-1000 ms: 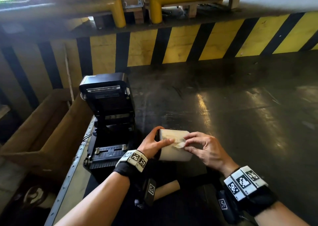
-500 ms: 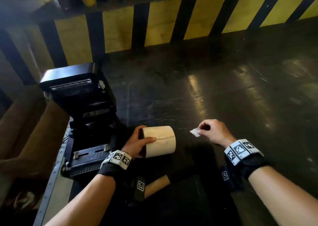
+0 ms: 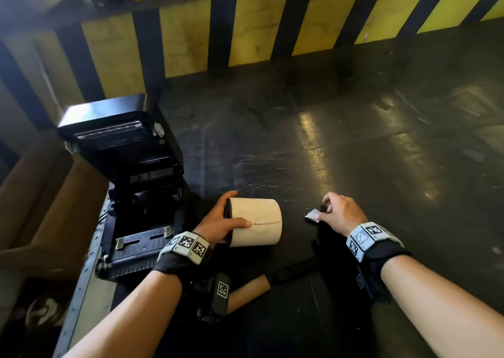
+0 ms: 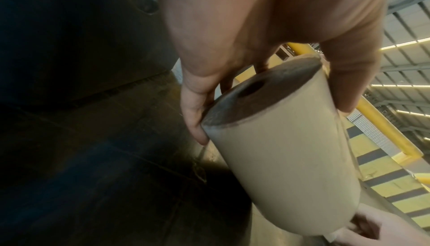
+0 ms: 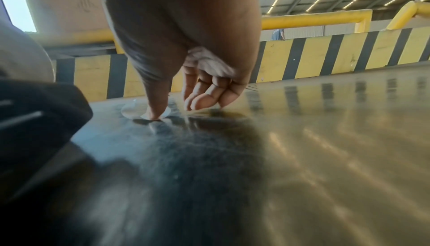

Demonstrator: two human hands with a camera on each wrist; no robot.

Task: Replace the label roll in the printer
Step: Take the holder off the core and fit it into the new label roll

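A person's two bare hands work over a dark, glossy bench (image 3: 354,145). At lower centre of the head view, the left hand (image 3: 223,225) grips a full label roll (image 3: 256,221) lying on its side, thumb across the pale paper, the fingers (image 4: 195,119) curled round its near end. Just right of the roll, apart from it, the right hand (image 3: 342,212) is low on the bench; in the right wrist view its thumb presses a small white sticker (image 5: 133,111) flat against the surface while the other fingers (image 5: 202,101) hang loosely curled, tips touching the bench. At left of the frame stands a black label printer (image 3: 128,177), its lid raised. An empty cardboard core (image 3: 249,289) lies at bottom centre. A yellow-and-black striped barrier (image 3: 245,30) runs across the top.
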